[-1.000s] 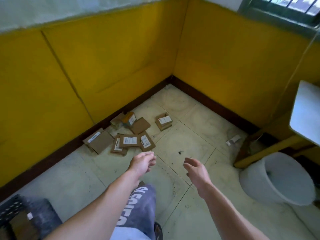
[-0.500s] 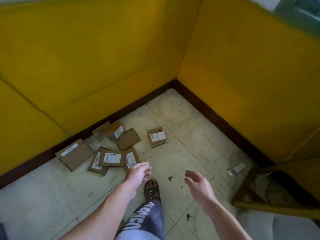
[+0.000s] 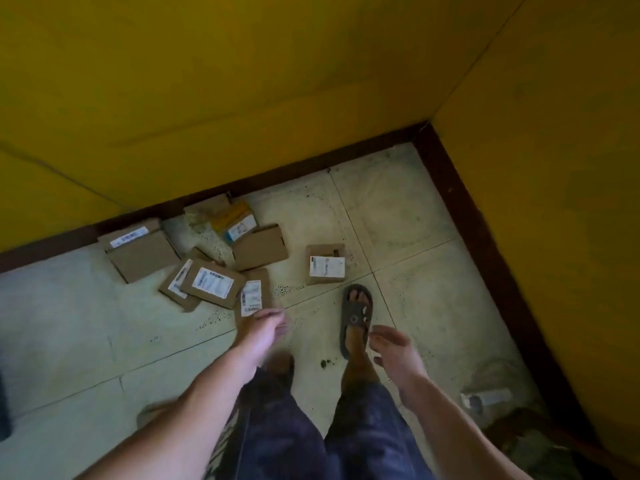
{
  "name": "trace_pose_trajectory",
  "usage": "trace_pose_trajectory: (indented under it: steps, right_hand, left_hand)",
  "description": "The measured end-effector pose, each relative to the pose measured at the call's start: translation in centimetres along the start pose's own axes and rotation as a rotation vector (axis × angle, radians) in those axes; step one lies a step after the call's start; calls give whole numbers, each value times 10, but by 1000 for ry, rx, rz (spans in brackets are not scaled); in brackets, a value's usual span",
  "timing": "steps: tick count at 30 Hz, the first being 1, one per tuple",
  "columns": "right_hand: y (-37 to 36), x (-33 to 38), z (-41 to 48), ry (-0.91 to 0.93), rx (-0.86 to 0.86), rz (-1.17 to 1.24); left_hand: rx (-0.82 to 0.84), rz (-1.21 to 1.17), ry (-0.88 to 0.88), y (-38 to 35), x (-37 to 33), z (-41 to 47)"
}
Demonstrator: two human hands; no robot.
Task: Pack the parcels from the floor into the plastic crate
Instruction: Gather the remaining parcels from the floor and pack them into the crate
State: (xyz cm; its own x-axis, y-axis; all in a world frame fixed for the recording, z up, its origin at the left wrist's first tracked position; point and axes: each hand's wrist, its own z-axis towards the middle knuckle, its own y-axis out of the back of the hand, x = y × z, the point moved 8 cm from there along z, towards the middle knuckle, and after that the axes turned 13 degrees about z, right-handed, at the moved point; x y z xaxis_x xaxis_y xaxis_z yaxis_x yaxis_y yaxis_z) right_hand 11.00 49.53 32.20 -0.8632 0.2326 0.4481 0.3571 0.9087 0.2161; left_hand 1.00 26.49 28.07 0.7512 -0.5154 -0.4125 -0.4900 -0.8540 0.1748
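Cardboard parcels (image 3: 211, 284) lie scattered on the tiled floor (image 3: 415, 289) against the dark skirting of the yellow wall (image 3: 242, 81), several overlapping, one labelled parcel (image 3: 325, 264) lying apart to the right of the cluster. The left hand (image 3: 265, 327) hangs over the near edge of the closest parcel with fingers loosely curled, holding nothing; contact cannot be confirmed. The right hand (image 3: 394, 351) is open and empty, beside a sandalled foot (image 3: 356, 317).
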Motion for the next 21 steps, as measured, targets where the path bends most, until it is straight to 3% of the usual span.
trace_pose_trajectory:
  steps: [5,9,12,15,21]
  right_hand:
    - [12,33,110,-89,62,-162]
    - [0,48,204,-53,135,-312]
    - [-18,34,281,6,255,-459]
    - [-33,2,354,-29,216,-588]
    - [-64,-37,476,-130,110,-381]
  left_hand:
    - [-55,-80,100,-33,-18,63]
    - [-110,-118,194,-55,-20,134]
    - [-71,-153,263,-84,-12,197]
    - [-40,-149,306,-110,-1,270]
    - [-153,179,165,-126,3,410]
